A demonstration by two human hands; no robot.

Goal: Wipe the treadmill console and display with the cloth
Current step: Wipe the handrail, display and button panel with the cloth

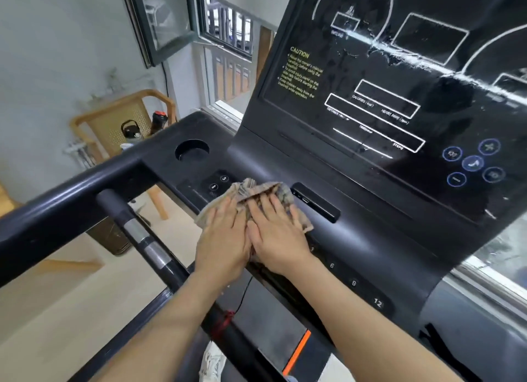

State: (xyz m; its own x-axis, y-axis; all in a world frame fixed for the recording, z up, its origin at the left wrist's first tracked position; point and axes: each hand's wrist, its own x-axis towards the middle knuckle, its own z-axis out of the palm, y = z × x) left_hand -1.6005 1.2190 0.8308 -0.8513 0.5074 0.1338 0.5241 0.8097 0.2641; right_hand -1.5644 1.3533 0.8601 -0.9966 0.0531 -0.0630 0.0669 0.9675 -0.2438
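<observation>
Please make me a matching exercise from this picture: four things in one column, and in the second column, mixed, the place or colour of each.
Things:
1 cloth
2 cup holder
3 round buttons
4 chair

Descriptions:
a blue rings, on the display
b wooden, by the wall
c under the left hand and right hand
d round hollow in the console

Pairs: 1-c, 2-d, 3-a, 4-b
</observation>
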